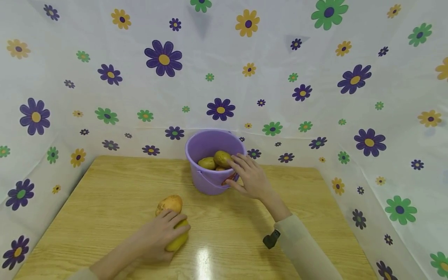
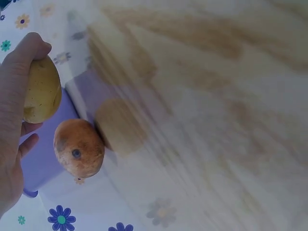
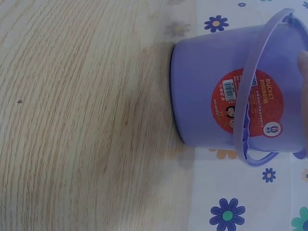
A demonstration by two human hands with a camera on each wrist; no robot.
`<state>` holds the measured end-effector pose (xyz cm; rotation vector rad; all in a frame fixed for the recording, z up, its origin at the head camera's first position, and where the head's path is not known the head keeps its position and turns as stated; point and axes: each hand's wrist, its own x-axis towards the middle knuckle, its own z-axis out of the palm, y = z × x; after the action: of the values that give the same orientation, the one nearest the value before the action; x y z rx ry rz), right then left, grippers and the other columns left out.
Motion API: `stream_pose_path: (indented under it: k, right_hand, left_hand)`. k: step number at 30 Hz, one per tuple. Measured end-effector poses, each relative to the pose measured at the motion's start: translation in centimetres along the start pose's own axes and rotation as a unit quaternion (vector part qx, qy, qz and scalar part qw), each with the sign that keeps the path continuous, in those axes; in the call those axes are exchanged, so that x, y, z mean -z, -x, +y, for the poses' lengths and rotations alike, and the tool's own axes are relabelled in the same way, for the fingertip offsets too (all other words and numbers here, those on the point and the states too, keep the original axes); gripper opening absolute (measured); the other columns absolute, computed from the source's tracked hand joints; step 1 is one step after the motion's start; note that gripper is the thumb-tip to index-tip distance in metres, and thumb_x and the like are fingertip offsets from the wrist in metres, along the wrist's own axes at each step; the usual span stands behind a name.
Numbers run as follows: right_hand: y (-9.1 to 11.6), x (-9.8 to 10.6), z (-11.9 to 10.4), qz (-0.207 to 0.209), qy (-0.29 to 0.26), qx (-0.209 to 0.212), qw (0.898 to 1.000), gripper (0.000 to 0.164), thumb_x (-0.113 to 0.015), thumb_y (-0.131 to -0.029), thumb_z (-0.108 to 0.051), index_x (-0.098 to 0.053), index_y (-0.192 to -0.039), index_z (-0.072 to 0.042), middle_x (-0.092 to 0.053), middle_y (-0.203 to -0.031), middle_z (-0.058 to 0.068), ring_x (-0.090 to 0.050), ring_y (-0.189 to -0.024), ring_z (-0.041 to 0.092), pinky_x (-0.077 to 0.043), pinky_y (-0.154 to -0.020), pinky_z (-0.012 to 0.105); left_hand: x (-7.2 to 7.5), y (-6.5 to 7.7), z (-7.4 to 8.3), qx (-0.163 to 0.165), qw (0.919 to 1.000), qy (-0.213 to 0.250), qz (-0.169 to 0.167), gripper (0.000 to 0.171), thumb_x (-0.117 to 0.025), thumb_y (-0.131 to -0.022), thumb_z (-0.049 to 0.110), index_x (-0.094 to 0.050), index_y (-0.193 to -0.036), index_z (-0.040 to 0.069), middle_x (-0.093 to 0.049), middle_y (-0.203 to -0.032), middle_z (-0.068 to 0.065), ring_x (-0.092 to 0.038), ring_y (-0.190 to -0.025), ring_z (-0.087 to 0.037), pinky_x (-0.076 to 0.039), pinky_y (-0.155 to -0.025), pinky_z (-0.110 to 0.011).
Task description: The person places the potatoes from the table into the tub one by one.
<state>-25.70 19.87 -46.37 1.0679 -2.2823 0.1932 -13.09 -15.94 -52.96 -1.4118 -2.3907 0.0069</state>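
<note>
My left hand grips a yellow potato low over the table, thumb and fingers around it in the left wrist view. Just beyond it lies a second, browner potato, with a dark spot facing the left wrist camera. A purple bucket stands upright at the back, several potatoes inside. At the bucket's right rim is my right hand, fingers extended over the opening and thumb outside; whether it touches a potato I cannot tell. Only an edge of this hand shows in the right wrist view.
The bucket's handle hangs down its side across a red label. A light wooden table bears everything. Flowered white cloth surrounds its back and sides. A small black device sits at the right sleeve.
</note>
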Motion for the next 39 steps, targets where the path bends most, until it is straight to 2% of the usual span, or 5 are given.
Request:
stream_pose_path:
  k: [3, 15, 25, 32, 39]
  right_hand:
    - [-0.1, 0.2, 0.0, -0.002, 0.002, -0.003, 1.0, 0.071, -0.076, -0.09, -0.047, -0.06, -0.147, -0.006, -0.065, -0.146, 0.018, -0.058, -0.14, 0.04, -0.045, -0.123, 0.057]
    - [-0.2, 0.5, -0.1, -0.013, 0.004, -0.004, 1.0, 0.072, -0.073, -0.093, -0.049, -0.057, -0.15, -0.007, -0.064, -0.148, 0.019, -0.057, -0.142, 0.04, -0.046, -0.122, 0.057]
    - [-0.1, 0.2, -0.1, -0.002, 0.004, -0.005, 1.0, 0.076, -0.037, -0.108, -0.066, -0.058, -0.149, -0.007, -0.064, -0.147, 0.019, -0.057, -0.142, 0.04, -0.046, -0.121, 0.057]
    - [-0.1, 0.4, -0.3, -0.008, -0.001, -0.007, 1.0, 0.074, -0.041, -0.107, -0.065, -0.057, -0.15, -0.006, -0.064, -0.147, 0.019, -0.057, -0.142, 0.04, -0.047, -0.121, 0.058]
    - [-0.1, 0.3, -0.3, -0.011, -0.007, -0.009, 1.0, 0.077, -0.036, -0.108, -0.067, -0.057, -0.15, -0.006, -0.064, -0.147, 0.02, -0.056, -0.142, 0.041, -0.046, -0.121, 0.059]
  left_hand:
    - [0.2, -0.5, -0.3, 0.0, 0.9999, -0.007, 0.012, 0.081, -0.086, -0.065, 0.057, -0.064, -0.132, 0.018, -0.067, -0.133, -0.01, -0.065, -0.12, -0.028, -0.054, -0.107, -0.048]
    - [0.5, -2.0, -0.5, 0.033, 0.998, 0.006, 0.053, 0.078, -0.086, -0.065, 0.054, -0.064, -0.132, 0.02, -0.066, -0.132, -0.009, -0.065, -0.119, -0.028, -0.055, -0.105, -0.046]
    - [1.6, -2.9, -1.8, 0.053, 0.994, -0.002, 0.096, 0.079, -0.089, -0.062, 0.052, -0.065, -0.129, 0.017, -0.068, -0.126, -0.011, -0.065, -0.109, -0.027, -0.059, -0.098, -0.046]
    - [2.4, -3.8, -2.0, 0.062, 0.9917, 0.005, 0.113, 0.078, -0.088, -0.063, 0.053, -0.067, -0.129, 0.018, -0.068, -0.125, -0.01, -0.063, -0.107, -0.025, -0.059, -0.097, -0.045]
    - [3.1, -4.9, -2.3, 0.069, 0.9876, 0.002, 0.141, 0.081, -0.091, -0.058, 0.049, -0.067, -0.127, 0.016, -0.069, -0.125, -0.012, -0.064, -0.107, -0.026, -0.06, -0.096, -0.045]
